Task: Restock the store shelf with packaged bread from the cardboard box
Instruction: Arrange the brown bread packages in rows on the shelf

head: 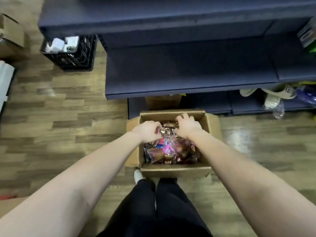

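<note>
Both bare arms stretch forward and down, wrists near together. The left hand (147,130) is knuckles-up, fingers curled round a bread packet (168,125); the right hand (187,124) is palm-down just beside it, fingers spread and slightly bent

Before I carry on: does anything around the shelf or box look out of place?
Pale shoes sit on the bottom shelf at right, a clear plastic bottle lying by them, odd for a store shelf. The cardboard box and bread packs look intact.
</note>
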`<state>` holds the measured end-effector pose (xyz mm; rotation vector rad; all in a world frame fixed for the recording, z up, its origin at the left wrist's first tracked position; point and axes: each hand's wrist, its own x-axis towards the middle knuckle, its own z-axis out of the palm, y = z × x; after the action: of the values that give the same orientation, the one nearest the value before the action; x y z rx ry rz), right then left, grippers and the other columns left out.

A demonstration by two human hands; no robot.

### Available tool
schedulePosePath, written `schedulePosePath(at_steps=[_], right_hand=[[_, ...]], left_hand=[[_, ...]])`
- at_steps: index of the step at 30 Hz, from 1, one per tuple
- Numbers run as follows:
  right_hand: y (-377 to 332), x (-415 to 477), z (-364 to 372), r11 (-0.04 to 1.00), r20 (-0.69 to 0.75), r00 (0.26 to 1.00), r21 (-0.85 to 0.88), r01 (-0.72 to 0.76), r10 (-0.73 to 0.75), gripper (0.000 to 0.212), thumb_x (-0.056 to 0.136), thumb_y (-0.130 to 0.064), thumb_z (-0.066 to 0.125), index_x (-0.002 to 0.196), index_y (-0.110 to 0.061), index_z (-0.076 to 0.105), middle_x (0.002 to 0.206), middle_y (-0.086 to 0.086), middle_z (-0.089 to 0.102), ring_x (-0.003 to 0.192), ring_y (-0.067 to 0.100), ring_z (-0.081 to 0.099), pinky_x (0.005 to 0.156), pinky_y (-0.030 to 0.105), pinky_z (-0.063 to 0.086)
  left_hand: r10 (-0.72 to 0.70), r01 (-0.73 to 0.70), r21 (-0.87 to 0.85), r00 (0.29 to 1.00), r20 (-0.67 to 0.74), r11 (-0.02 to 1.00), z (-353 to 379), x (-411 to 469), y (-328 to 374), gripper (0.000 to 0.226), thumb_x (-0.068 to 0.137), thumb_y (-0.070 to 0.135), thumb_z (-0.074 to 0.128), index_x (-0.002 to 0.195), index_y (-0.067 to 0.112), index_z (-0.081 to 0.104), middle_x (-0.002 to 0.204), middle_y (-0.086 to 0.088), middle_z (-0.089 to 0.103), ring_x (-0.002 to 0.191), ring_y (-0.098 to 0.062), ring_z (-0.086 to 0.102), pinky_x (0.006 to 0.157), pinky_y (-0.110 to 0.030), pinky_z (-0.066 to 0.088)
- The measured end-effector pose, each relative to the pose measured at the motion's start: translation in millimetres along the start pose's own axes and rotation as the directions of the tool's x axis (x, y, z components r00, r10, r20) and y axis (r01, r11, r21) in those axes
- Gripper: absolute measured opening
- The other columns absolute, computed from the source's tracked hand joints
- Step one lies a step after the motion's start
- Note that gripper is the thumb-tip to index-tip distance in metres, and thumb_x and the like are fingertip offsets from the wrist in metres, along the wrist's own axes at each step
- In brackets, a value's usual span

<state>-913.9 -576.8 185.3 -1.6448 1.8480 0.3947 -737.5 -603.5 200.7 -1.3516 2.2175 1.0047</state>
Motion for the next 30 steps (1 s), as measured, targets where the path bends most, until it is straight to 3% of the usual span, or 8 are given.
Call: schedulePosePath(at_steps=[5, 13, 17, 20, 26, 30], right_hand=[[2, 2, 69, 0.994, 0.071, 0.996, 0.099, -0.054, 0.047, 0.056, 0.093, -0.037, 0.051, 0.141, -0.016, 0.033, 0.148, 0.009, 0.026, 0.131, 0.033, 0.032, 0.103, 0.047, 0.036], [32, 26, 146, 0.962, 0.182, 0.974, 0.210, -0.175, 0.138, 0.057, 0.091, -0.029, 0.056, 0.142, -0.018, 0.032, 0.149, 0.009, 0.023, 0.133, 0.034, 0.029, 0.106, 0.050, 0.033], [43, 48, 169, 0.941, 0.169, 0.971, 0.265, -0.209, 0.168, 0.060, 0.091, -0.031, 0.057, 0.142, -0.017, 0.030, 0.146, 0.010, 0.026, 0.132, 0.034, 0.031, 0.106, 0.049, 0.034], [51, 64, 183, 0.952, 0.145, 0.981, 0.257, -0.165, 0.131, 0.062, 0.091, -0.030, 0.058, 0.143, -0.019, 0.026, 0.145, 0.010, 0.025, 0.131, 0.034, 0.031, 0.104, 0.049, 0.035], [69, 107, 216, 0.947, 0.159, 0.983, 0.293, -0.130, 0.086, 0.073, 0.083, -0.026, 0.067, 0.144, -0.017, 0.027, 0.151, 0.008, 0.019, 0.139, 0.030, 0.023, 0.109, 0.047, 0.035], [74, 143, 229, 0.953, 0.186, 0.981, 0.282, -0.107, 0.055, 0.081, 0.087, -0.026, 0.063, 0.150, -0.018, 0.014, 0.158, 0.007, 0.006, 0.146, 0.029, 0.006, 0.116, 0.046, 0.023]], left_hand=[[-0.092, 0.099, -0.034, 0.982, 0.162, 0.995, 64, 5, -19, 0.051, 0.090, 0.028, 0.056, 0.136, 0.011, 0.043, 0.125, -0.012, 0.051, 0.110, -0.027, 0.053, 0.088, -0.030, 0.042], [-0.214, 0.248, -0.101, 0.941, 0.264, 0.964, 132, 38, -50, 0.042, 0.090, 0.020, 0.057, 0.130, 0.014, 0.047, 0.128, -0.012, 0.049, 0.117, -0.026, 0.050, 0.096, -0.029, 0.039], [-0.271, 0.307, -0.117, 0.929, 0.250, 0.944, 151, 68, -63, 0.044, 0.088, 0.018, 0.059, 0.130, 0.016, 0.048, 0.130, -0.012, 0.047, 0.117, -0.026, 0.051, 0.099, -0.028, 0.039], [-0.320, 0.345, -0.092, 0.922, 0.217, 0.934, 164, 92, -65, 0.050, 0.087, 0.021, 0.058, 0.135, 0.016, 0.043, 0.134, -0.014, 0.045, 0.123, -0.034, 0.044, 0.107, -0.038, 0.035], [-0.226, 0.228, 0.002, 0.964, 0.141, 0.974, 186, 156, -66, 0.060, 0.087, 0.023, 0.058, 0.141, 0.012, 0.034, 0.144, -0.010, 0.037, 0.133, -0.031, 0.031, 0.112, -0.042, 0.031], [-0.149, 0.146, 0.036, 0.984, 0.101, 0.989, 194, 199, -65, 0.065, 0.086, 0.022, 0.060, 0.144, 0.016, 0.032, 0.152, -0.005, 0.029, 0.140, -0.026, 0.024, 0.115, -0.044, 0.026]])
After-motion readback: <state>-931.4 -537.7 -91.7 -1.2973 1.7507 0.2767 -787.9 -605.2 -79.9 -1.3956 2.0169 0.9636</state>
